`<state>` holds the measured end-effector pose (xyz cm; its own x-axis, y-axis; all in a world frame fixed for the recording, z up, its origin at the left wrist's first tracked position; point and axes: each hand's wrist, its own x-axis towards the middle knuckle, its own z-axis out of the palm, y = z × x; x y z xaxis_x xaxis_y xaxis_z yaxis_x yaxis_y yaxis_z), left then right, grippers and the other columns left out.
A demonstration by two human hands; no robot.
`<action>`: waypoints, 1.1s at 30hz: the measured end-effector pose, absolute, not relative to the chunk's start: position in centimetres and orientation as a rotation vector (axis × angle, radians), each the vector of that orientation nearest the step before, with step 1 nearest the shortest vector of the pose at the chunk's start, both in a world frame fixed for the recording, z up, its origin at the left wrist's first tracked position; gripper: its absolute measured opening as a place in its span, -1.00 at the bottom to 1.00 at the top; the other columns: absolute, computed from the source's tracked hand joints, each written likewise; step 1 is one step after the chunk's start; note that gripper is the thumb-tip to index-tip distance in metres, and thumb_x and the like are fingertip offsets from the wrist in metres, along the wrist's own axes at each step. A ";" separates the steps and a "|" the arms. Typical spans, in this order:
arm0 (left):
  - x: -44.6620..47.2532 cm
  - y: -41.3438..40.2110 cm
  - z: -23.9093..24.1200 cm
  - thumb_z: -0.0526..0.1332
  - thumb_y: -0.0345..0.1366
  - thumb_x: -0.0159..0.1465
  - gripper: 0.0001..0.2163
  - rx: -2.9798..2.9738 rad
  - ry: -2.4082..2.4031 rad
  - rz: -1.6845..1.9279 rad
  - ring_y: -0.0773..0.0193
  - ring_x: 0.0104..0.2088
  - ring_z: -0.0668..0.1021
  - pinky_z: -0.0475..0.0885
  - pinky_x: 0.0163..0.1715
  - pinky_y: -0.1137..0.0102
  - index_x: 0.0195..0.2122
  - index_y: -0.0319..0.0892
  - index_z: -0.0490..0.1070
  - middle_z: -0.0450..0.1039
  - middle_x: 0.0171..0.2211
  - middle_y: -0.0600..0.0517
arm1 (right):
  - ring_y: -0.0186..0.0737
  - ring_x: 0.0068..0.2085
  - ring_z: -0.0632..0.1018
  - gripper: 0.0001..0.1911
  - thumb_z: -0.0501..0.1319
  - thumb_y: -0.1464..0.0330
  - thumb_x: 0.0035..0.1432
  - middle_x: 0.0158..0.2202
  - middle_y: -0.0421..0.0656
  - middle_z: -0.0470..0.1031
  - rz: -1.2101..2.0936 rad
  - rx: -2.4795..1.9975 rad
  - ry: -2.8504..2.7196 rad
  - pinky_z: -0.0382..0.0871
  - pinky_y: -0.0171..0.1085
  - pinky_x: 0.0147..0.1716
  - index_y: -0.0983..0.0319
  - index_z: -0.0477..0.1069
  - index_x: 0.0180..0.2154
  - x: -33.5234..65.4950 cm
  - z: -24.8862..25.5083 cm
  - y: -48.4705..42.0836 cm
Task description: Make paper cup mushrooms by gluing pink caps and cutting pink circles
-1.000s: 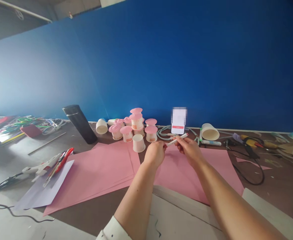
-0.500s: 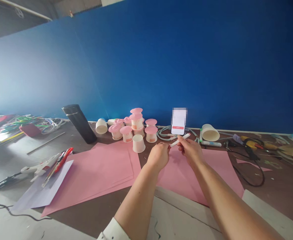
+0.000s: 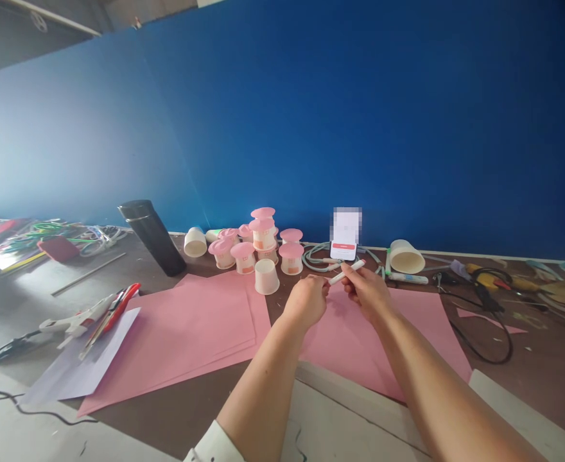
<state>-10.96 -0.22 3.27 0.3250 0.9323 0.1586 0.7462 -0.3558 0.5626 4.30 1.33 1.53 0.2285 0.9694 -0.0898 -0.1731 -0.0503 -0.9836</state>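
My right hand (image 3: 366, 292) pinches a white marker pen (image 3: 347, 271) and holds it slanted above the pink paper sheets (image 3: 205, 327). My left hand (image 3: 306, 300) is closed at the pen's lower end, fingers curled around its tip or cap; what it holds is hidden. Both hands hover just in front of a cluster of small paper cups with pink lids (image 3: 258, 247). One plain white cup (image 3: 266, 276) stands upside down on the paper to the left of my left hand.
A black flask (image 3: 152, 237) leans at the left. A glue gun (image 3: 78, 321) and red scissors (image 3: 119, 305) lie on a white sheet. A phone (image 3: 345, 234) stands against the blue wall, with an overturned cup (image 3: 406, 256), cables and tools at the right.
Both hands have drifted slightly to the right and closer together around the pen. Nothing else on the table has moved.
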 end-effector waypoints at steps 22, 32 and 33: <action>-11.4 -0.6 3.7 0.12 -0.30 0.26 -0.73 2.034 2.023 0.268 -0.07 -0.05 0.53 0.40 -0.15 0.23 -0.08 -0.31 0.45 0.48 -0.08 -0.30 | -0.36 -0.58 0.45 -0.88 0.29 0.31 0.03 -0.48 -0.16 0.55 0.966 -1.374 -0.651 0.33 -0.42 -0.72 0.18 0.38 -0.46 9.3 -1.8 4.1; -11.2 -0.6 3.8 0.36 -0.32 0.03 -0.44 1.930 1.909 0.153 -0.09 -0.06 0.55 0.42 -0.18 0.28 0.06 -0.42 0.35 0.40 0.00 -0.44 | -0.46 -0.58 0.42 -0.69 0.32 0.45 -0.17 -0.47 -0.24 0.51 0.765 -1.310 -0.544 0.25 -0.53 -0.70 0.24 0.45 -0.26 12.6 5.2 1.6; -11.3 -0.6 3.9 0.36 -0.33 0.02 -0.45 1.922 1.896 0.134 -0.10 -0.07 0.55 0.42 -0.19 0.28 0.04 -0.41 0.36 0.43 -0.03 -0.42 | -0.48 -0.58 0.41 -0.71 0.31 0.45 -0.17 -0.45 -0.23 0.52 0.749 -1.300 -0.534 0.25 -0.53 -0.70 0.24 0.47 -0.28 13.1 6.0 1.0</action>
